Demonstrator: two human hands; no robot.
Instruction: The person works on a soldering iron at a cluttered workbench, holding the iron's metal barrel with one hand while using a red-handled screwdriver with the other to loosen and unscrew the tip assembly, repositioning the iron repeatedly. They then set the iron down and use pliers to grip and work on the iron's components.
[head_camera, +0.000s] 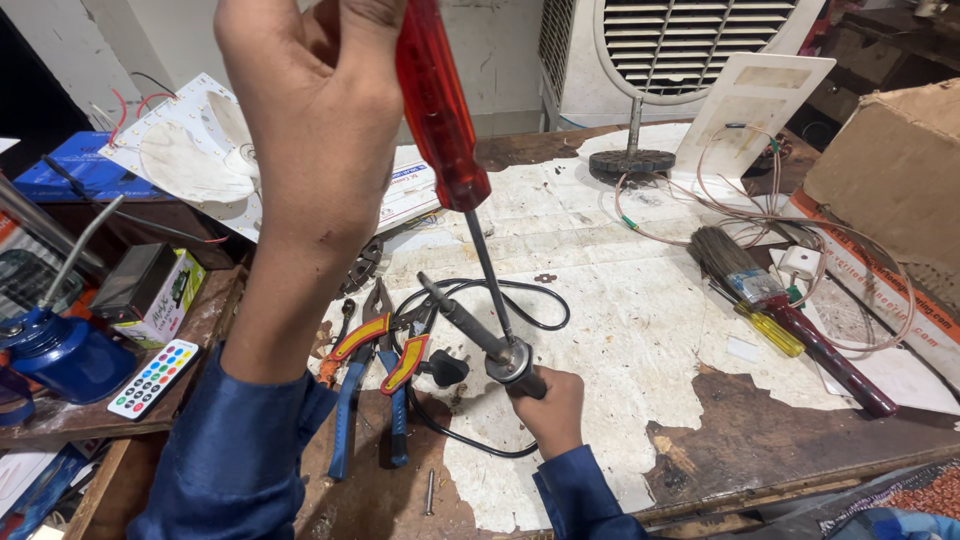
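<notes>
My left hand (310, 130) is raised high at the top of the view, shut on the clear red handle of a long screwdriver (440, 110). Its shaft slants down to the metal collar of a soldering iron (465, 320). My right hand (553, 415) grips that iron's handle low over the worn workbench (620, 330), with the tip pointing up and left. The iron's black cord (540, 310) loops on the bench and ends in a black plug (445, 368). Both sleeves are blue.
Pliers with blue, red and yellow grips (350, 390) lie left of the iron. A paintbrush (730, 262), a yellow screwdriver (770, 330) and a cardboard box (890, 170) sit right. A remote (153, 378), blue oil can (60, 355) and white light panel (190, 150) are left.
</notes>
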